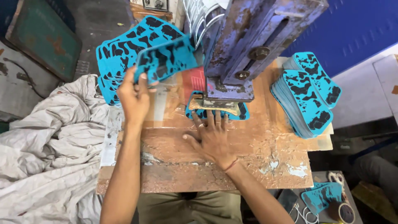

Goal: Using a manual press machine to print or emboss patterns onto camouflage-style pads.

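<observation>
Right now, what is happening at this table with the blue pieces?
A person works at a worn wooden board under a purple press. The left hand holds up one turquoise piece with black patches, lifted near a fanned pile of the same pieces. The right hand lies flat on the board, fingers touching another piece that sits under the press head. A neat stack of the pieces stands on the right side.
</observation>
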